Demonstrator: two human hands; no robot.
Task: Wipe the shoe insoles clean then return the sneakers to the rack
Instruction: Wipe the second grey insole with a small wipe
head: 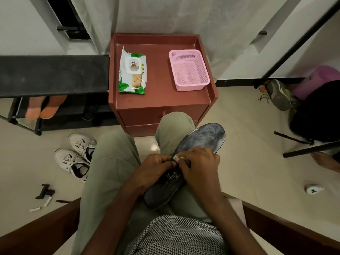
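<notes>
Head view: insole (200, 142) is gripped steady on the lap by left hand (156, 167) so wipe (178, 157), pinched in right hand (199, 161), can be scrubbed along it.

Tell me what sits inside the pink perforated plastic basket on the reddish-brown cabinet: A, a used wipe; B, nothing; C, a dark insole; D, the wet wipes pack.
B: the pink perforated plastic basket shows only its bare mesh floor, nothing inside.
</notes>
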